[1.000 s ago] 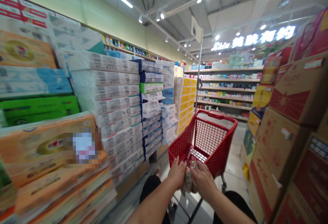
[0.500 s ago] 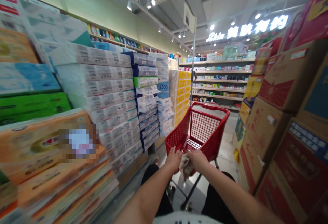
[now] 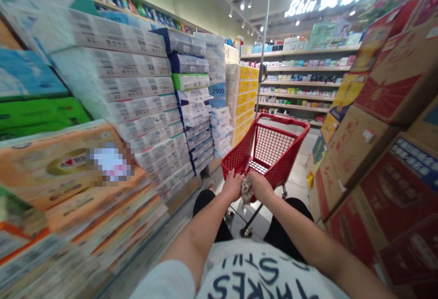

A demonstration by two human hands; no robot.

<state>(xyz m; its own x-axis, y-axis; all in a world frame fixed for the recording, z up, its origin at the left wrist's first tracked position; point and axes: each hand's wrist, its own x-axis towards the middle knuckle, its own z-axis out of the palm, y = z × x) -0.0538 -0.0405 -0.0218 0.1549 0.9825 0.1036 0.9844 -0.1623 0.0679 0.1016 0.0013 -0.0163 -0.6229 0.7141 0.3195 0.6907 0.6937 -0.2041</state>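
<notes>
A red shopping cart (image 3: 273, 146) stands in the aisle right in front of me, its basket holding nothing that I can see. My left hand (image 3: 232, 185) and my right hand (image 3: 260, 186) both grip the near rim of the cart. A small crumpled patterned cloth (image 3: 246, 190) is bunched between the two hands. My forearms reach forward from the bottom of the picture.
Stacked tissue packs (image 3: 137, 102) wall the left side of the aisle. Brown and red cardboard boxes (image 3: 376, 153) are piled on the right. Shelves of small goods (image 3: 297, 84) stand beyond the cart, beside a thin metal pole (image 3: 263, 52). The floor is pale tile.
The view has tilted down, so my shirt now shows at the bottom. Cart and hands sit a little further ahead along the aisle. Both hands keep their grip.
</notes>
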